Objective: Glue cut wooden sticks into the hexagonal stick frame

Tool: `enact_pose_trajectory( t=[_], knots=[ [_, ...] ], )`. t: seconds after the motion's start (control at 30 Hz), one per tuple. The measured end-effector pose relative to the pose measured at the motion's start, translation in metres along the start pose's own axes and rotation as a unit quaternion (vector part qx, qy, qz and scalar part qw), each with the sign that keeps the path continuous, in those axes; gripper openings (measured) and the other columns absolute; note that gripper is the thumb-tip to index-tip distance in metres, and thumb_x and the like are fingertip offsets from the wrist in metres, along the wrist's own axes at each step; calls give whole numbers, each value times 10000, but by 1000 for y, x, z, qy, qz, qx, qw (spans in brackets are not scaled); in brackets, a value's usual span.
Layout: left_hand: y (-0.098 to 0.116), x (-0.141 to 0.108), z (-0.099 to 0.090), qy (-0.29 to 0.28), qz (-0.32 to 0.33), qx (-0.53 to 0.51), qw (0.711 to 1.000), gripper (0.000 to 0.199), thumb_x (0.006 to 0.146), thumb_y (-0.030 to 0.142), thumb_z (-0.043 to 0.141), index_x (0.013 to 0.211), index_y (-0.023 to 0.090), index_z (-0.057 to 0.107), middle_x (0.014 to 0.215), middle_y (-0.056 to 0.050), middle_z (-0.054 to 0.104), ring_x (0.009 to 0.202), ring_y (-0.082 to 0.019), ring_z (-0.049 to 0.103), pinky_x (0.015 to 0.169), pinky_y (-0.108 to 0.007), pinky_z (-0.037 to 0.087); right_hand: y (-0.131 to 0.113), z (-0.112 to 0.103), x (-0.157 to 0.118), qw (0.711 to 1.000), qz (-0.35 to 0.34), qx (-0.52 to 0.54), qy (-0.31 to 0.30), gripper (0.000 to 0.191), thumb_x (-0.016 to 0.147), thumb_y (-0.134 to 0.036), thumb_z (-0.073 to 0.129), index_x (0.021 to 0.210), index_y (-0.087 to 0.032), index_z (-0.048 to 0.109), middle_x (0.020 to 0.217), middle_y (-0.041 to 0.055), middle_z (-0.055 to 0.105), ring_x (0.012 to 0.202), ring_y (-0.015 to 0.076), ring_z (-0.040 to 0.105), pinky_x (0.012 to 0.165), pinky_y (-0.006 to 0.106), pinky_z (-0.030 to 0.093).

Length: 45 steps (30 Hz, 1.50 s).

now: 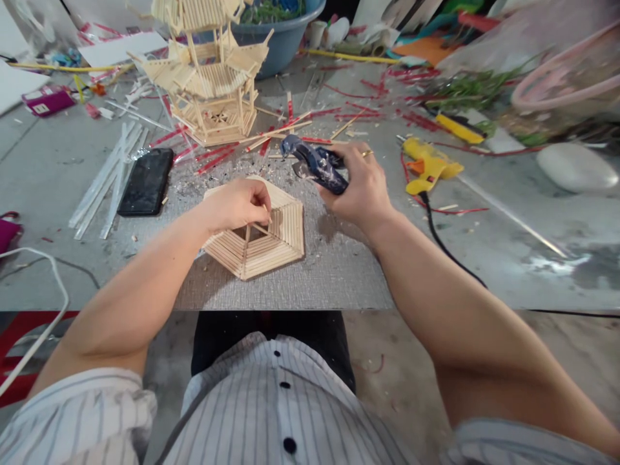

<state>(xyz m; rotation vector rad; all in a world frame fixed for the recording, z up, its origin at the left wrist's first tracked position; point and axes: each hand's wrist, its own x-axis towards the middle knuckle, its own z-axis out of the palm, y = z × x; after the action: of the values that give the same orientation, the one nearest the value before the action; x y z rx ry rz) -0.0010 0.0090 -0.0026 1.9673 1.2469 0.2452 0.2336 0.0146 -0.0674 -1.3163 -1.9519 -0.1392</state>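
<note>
A grey table [353,278] is spanning mid-frame; pale floor [400,394] is showing below, red furniture [24,323] standing at lower left.

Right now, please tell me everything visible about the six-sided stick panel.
The six-sided stick panel is pale and looks wooden: thin sticks side by side in nested rings, with spokes crossing a central opening. It lies on the grey table, near the table's front edge. The left hand partly hides it, fingertips pinched over the middle; contact is unclear.
</note>
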Motion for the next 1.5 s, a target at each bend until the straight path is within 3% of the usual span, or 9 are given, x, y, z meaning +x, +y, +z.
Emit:
enact_pose_trajectory(
  t=[0.3,0.43,0.7,0.97,1.07,1.17,1.3,1.43,1.5],
  knots=[
    [3,-4,1,-25,29,276,960,174,752,250,582,838,175,712,832,-28,699,765,-143,581,685,-272,357,-2,-2,1,999,30,-1,-30,521,677,-259,636,1174,-294,483,1177,87,585,1128,294,516,983,530,408],
    [4,-7,2,-44,32,317,947,233,766,282,542,883,193,724,862,-46,706,778,-172,589,663,-292,346,-2,-3,2,999,17,-9,-34,533,656,-286,643,1170,-264,503,1170,87,593,1127,300,517,968,542,422],
    [4,-9,2,-25,10,365,930,301,799,405,511,882,194,710,828,-83,684,833,-229,596,655,-318,352,-1,-1,0,998,38,-10,-51,545,669,-300,658,1188,-307,492,1196,72,569,1167,325,501,988,554,406],
    [7,-12,-3,-79,-4,378,922,237,761,354,546,865,213,706,838,-57,680,810,-200,588,663,-293,363,-2,-2,1,998,32,-15,-47,539,651,-270,647,1174,-248,521,1163,102,592,1122,309,527,981,527,423],
    [7,-13,-5,-82,4,385,919,241,760,306,518,874,210,707,878,-65,683,835,-213,588,653,-296,355,-2,-2,1,998,29,-12,-49,529,667,-295,640,1179,-282,511,1179,80,587,1131,306,527,983,537,419],
    [9,-13,-6,-72,12,346,935,248,769,289,509,880,194,710,864,-53,688,820,-191,591,671,-288,364,-2,-2,1,998,29,-15,-50,508,681,-307,629,1175,-318,508,1177,52,591,1146,295,523,986,525,424],
    [12,-12,-4,-71,8,231,970,227,758,278,548,889,183,707,785,-2,687,720,-122,589,695,-251,379,-2,-2,1,999,23,-21,-42,544,641,-282,641,1171,-239,527,1153,92,605,1114,303,536,970,523,442],
    [10,-10,-3,-69,30,207,975,182,727,280,584,812,178,708,719,7,681,676,-108,578,667,-242,375,-1,-1,1,999,34,-15,-35,531,655,-294,652,1167,-331,514,1178,59,595,1124,303,526,951,535,453],
    [8,-9,-4,-53,34,215,975,177,724,277,578,798,181,707,705,11,679,654,-101,567,642,-236,368,0,-1,0,998,37,-12,-40,537,659,-302,650,1177,-321,509,1189,67,585,1134,317,521,954,554,444]
  ],
)
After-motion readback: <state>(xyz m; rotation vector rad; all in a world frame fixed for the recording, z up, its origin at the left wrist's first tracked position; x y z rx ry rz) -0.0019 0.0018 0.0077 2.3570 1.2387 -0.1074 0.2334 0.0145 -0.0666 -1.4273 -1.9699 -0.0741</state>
